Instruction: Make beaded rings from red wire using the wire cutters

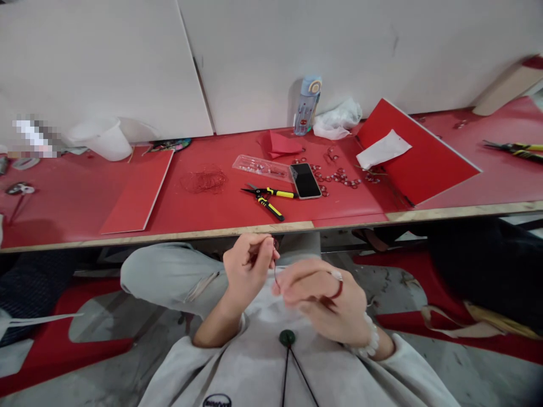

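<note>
My left hand is closed in a pinch just below the table's front edge, holding a small red bead on thin wire. My right hand is curled beside it, fingers pressed together on the lower end of the same thin wire. Both hands hover over my lap. On the red table above them lie black and yellow pliers, a dark phone, a clear plastic box of beads, a tangle of red wire and several scattered red beads.
A red board lies at the left and a bigger tilted one with white paper at the right. A bottle, a white plastic bag and a white tub stand near the wall. More pliers lie far right.
</note>
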### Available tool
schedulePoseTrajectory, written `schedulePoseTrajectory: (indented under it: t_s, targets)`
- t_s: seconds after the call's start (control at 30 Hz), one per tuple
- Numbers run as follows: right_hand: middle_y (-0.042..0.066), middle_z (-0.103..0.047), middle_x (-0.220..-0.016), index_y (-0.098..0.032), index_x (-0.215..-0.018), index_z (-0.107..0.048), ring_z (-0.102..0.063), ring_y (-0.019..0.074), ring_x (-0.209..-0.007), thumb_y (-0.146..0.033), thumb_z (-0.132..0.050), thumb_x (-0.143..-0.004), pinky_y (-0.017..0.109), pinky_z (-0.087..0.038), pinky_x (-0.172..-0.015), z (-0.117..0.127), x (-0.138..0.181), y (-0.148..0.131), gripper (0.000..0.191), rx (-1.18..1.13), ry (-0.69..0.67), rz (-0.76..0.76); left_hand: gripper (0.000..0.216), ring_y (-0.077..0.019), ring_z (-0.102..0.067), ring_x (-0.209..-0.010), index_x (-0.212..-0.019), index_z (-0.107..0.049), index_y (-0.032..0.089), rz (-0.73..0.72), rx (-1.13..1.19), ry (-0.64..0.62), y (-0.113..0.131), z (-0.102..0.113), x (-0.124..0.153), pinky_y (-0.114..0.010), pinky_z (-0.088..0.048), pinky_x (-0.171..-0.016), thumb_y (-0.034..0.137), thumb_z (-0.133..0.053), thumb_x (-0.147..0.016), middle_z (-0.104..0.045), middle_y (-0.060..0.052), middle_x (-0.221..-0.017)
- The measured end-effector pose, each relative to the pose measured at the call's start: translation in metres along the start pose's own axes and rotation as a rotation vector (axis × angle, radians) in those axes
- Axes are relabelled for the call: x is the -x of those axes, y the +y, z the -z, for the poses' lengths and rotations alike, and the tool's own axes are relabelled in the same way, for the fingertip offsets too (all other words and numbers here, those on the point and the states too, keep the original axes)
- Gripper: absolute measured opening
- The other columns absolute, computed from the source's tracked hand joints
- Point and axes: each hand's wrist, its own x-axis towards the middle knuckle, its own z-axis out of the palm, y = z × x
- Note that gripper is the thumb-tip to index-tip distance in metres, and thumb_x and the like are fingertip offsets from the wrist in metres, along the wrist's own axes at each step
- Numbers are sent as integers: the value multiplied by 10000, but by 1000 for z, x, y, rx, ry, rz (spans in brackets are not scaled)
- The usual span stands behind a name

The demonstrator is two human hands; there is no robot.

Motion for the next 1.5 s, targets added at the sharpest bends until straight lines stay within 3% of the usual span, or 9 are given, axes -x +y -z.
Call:
schedulePoseTrajectory:
  t_s: [0.17,0.47,0.8,0.87,0.93,1.0,1.1,1.37,1.5]
  targets:
    - [28,-727,-797,-343,-969,-807,-683,169,-570,-297,-738,-951,304,-568,-468,5,3,-2,85,-427,186,-165,300,-62,-575,-390,-862,-687,175,-35,69,15,-7,-3,-2,-139,-463,-397,459,-688,-958,-697,20,-566]
    - [-16,-677,-730,-309,-860,-744,-655,157,-612,-356,-785,-915,324,-583,-580,7,-12,8,83,-397,525,-208,211,-89,-640,-425,-967,-582,218,194,556,-125,3,4,-3,-152,-489,-381,350,-744,-939,-766,37,-684]
    - [-18,-749,-804,-347,-1020,-640,-718,178,-700,-367,-537,-1066,367,-605,-687,0,-5,13,114,-180,459,-102,266,-112,-689,-469,-906,-594,196,388,709,-245,0,6,-11,-158,-517,-369,375,-790,-894,-790,3,-757]
    - [3,-753,-935,-371,-1130,-621,-733,203,-791,-399,-508,-1064,414,-624,-739,2,-4,22,134,-97,409,9,258,-128,-702,-469,-895,-616,193,441,777,-321,1,8,-11,-174,-527,-361,371,-802,-883,-801,-5,-783]
    - [54,-720,-1123,-347,-1304,-572,-730,263,-965,-506,-622,-968,489,-639,-821,5,-5,35,374,52,296,280,221,-141,-725,-499,-915,-646,197,453,848,-361,3,8,-11,-189,-557,-386,350,-802,-888,-814,-6,-814]
    - [100,-663,-1232,-295,-1392,-523,-683,296,-1130,-417,-684,-917,528,-614,-940,6,-6,46,516,239,165,337,174,-139,-745,-545,-930,-681,198,403,867,-345,4,7,-10,-197,-596,-448,321,-798,-896,-819,-6,-827]
    - [113,-626,-1226,-266,-1394,-502,-660,264,-1136,-248,-646,-918,478,-604,-955,6,-7,52,498,413,113,320,120,-118,-747,-577,-931,-727,197,275,778,-272,3,4,-8,-204,-628,-541,293,-794,-902,-814,-9,-836]
    - [23,-638,-849,-248,-1013,-587,-611,177,-722,-66,-650,-908,326,-535,-667,4,-16,36,219,642,203,344,68,-109,-757,-739,-949,-766,220,-267,161,-57,-4,4,-6,-175,-611,-589,164,-733,-927,-794,-21,-925]
    - [-45,-476,-651,-260,-762,-423,-435,143,-575,-21,-538,-905,274,-366,-542,5,-17,28,301,598,40,257,180,-109,-759,-774,-1034,-722,213,-457,-92,-7,-8,7,-2,-181,-616,-601,71,-697,-926,-784,-16,-957]
